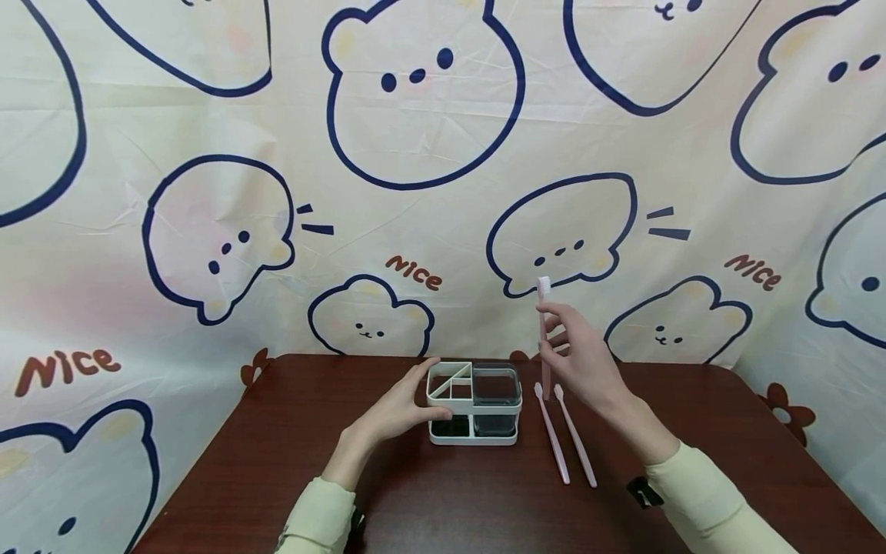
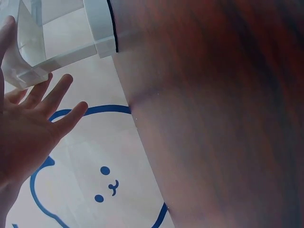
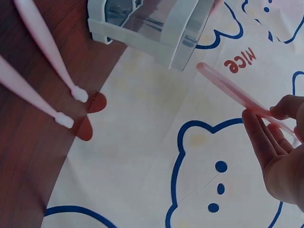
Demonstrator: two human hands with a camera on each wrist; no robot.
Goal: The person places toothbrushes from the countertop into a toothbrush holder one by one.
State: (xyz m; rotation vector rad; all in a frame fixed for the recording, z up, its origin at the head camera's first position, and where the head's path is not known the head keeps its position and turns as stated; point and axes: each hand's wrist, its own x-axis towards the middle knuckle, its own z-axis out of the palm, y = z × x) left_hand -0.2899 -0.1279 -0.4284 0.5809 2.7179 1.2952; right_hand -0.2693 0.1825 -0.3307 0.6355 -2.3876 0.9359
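Note:
A white toothbrush holder (image 1: pixel 474 403) with a divided top and a dark transparent cup (image 1: pixel 497 385) on its right side stands on the table. My left hand (image 1: pixel 398 408) grips its left side, thumb at the front and fingers toward the back; the left wrist view shows fingertips at the frame (image 2: pixel 71 58). To the right of the holder, my right hand (image 1: pixel 588 362) pinches a pink toothbrush (image 3: pixel 228 88) between thumb and fingers. It is held upright, white bristles on top, its handle end pointing down. Two more pink toothbrushes (image 1: pixel 551 435) lie side by side below that hand, bristle ends away from me.
The brown wooden table (image 1: pixel 443 500) ends at a pale cloth backdrop (image 1: pixel 457 231) printed with bear outlines, close behind the holder. More of this cloth hangs at both sides.

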